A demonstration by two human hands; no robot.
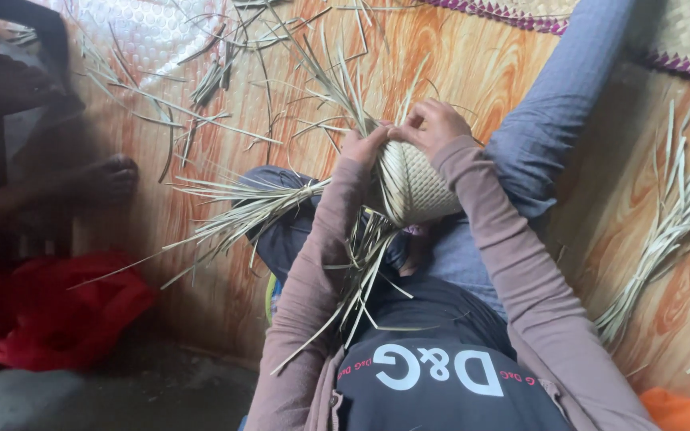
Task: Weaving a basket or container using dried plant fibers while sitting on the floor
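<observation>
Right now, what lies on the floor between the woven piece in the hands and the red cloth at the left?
In the head view, loose pale strips fan from the woven piece toward the red cloth, over wood-pattern floor.

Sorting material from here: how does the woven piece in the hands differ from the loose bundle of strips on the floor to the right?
The woven piece is tightly interlaced into a rounded form; the loose bundle lies as straight, separate strips. The woven piece is held on the lap by the left hand and right hand; the bundle lies untouched. Both are pale, straw-coloured.
</observation>
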